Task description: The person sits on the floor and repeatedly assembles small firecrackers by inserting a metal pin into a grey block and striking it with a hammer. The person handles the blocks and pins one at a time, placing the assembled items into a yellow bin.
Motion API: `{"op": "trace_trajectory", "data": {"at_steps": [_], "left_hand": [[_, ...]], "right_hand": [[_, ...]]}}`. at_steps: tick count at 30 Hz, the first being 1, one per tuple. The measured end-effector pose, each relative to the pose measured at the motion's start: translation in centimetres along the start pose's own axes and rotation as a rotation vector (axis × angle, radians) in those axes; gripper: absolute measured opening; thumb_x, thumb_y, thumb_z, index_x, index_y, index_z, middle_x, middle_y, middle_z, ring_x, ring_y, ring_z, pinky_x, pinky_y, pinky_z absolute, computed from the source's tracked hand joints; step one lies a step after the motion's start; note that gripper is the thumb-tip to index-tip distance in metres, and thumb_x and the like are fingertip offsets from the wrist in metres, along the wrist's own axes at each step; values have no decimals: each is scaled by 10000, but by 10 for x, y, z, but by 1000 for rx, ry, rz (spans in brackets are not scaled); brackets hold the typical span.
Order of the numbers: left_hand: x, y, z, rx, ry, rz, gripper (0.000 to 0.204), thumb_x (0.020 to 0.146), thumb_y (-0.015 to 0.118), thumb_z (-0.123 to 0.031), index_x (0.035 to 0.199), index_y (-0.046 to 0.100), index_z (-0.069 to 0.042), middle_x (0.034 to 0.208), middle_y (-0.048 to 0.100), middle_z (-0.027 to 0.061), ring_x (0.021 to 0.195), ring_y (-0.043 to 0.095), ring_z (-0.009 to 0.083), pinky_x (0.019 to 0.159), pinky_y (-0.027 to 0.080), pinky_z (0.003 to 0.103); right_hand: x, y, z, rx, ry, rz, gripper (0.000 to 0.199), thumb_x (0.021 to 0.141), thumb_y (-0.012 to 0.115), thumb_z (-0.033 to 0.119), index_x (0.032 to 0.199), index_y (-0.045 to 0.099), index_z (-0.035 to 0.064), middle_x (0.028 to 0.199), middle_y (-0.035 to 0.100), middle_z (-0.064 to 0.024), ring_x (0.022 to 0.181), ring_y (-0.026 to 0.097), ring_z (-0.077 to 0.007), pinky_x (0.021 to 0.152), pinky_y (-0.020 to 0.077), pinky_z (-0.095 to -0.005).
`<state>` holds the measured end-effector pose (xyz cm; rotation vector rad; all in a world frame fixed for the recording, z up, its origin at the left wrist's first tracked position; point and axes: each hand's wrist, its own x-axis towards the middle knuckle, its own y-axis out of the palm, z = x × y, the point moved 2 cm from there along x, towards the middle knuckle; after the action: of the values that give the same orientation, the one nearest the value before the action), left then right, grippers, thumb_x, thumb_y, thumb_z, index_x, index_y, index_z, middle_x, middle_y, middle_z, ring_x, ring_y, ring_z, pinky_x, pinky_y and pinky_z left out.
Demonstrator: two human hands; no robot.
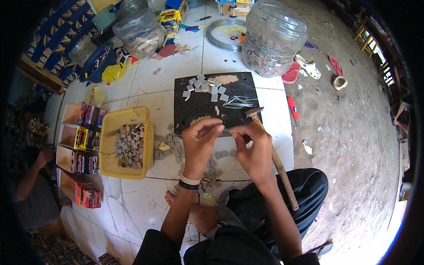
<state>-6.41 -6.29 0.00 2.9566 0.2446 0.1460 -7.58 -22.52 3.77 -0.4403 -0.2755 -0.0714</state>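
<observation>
Your left hand (197,143) and right hand (256,148) each pinched, fingertips just apart, what seemed a thin silvery metal wire (227,130), its long axis running roughly crosswise between them, equally near both, at the near edge of the flat black square board (198,108).

head | wide fisheye, worn on head | looks down | near left hand (197,143) and right hand (257,149)

Left hand (199,138) and right hand (256,148) pinch a thin piece (227,130) (hammer (279,165) alongside)
</observation>
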Motion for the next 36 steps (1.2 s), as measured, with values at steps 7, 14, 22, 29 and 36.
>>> {"op": "trace_trajectory", "data": {"at_steps": [7, 14, 22, 29, 36], "left_hand": [[28, -10, -24, 693, 440, 231, 177, 858, 790, 58, 1018, 814, -14, 977, 800, 145, 856, 777, 242, 749, 595, 329], [48, -21, -36, 701, 453, 296, 137, 889, 734, 68, 1000, 794, 15, 972, 790, 156, 818, 779, 295, 727, 600, 385], [68, -35, -17, 725, 355, 144, 230, 892, 796, 22, 1114, 832, -30, 989, 799, 130, 807, 757, 206, 735, 592, 319], [86, -27, 36, 121, 74, 20, 165, 939, 801, 3, 1102, 821, 23, 1033, 813, 105, 878, 761, 134, 839, 602, 249], [81, -23, 41, 52, 159, 7, 158, 938, 821, -10, 1092, 819, 27, 1035, 817, 82, 922, 738, 107, 848, 584, 244]], "right_hand": [[40, 2, 10, -228, -275, 168, 168, 841, 708, -134, 960, 758, -26, 875, 704, -193, 782, 727, -369, 710, 576, -428], [55, 24, 1, -28, -148, 134, 149, 809, 714, -128, 927, 759, -52, 865, 743, -236, 803, 763, -381, 741, 602, -420], [50, 46, -33, -68, -56, -83, 205, 851, 847, 29, 1029, 762, -24, 981, 771, -173, 822, 779, -292, 729, 622, -386], [54, 81, -59, -78, -76, -53, 182, 878, 795, 33, 1050, 752, -8, 993, 715, -217, 922, 719, -430, 806, 590, -495], [56, 80, -63, -90, -133, -26, 146, 869, 770, -1, 1014, 755, 5, 939, 686, -221, 881, 704, -452, 770, 577, -521]]}}
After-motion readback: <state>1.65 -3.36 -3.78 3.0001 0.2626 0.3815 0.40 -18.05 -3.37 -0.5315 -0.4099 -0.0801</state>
